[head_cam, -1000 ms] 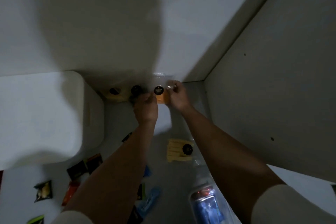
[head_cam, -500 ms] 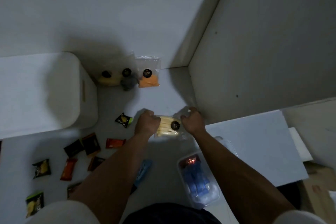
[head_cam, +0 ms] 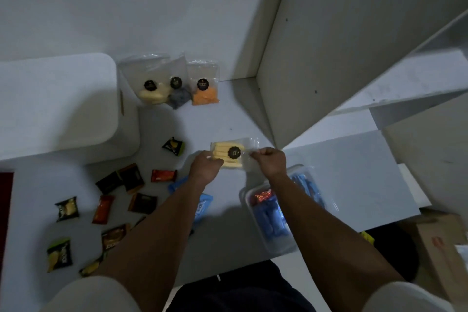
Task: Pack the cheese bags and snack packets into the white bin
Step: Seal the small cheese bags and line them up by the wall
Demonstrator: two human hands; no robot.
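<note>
A clear bag of pale yellow cheese sticks (head_cam: 225,152) with a black round label is held just above the white table, my left hand (head_cam: 205,168) gripping its left edge and my right hand (head_cam: 271,163) pinching its right plastic edge. Three more cheese bags stand against the back wall: a pale yellow one (head_cam: 152,88), a grey one (head_cam: 178,95) and an orange one (head_cam: 204,91). The white bin (head_cam: 58,106) stands at the left. Several small snack packets (head_cam: 134,180) lie scattered on the table at the lower left.
A clear plastic tub (head_cam: 273,213) with blue packets sits under my right forearm. Blue packets (head_cam: 202,206) lie beneath my left forearm. A white cabinet panel (head_cam: 342,45) rises on the right, and a cardboard box (head_cam: 443,248) sits at the far right below the table edge.
My hands left the orange cheese bag at the back wall, came toward me and took hold of the cheese-stick bag on the table, which is now lifted slightly. The camera pulled back.
</note>
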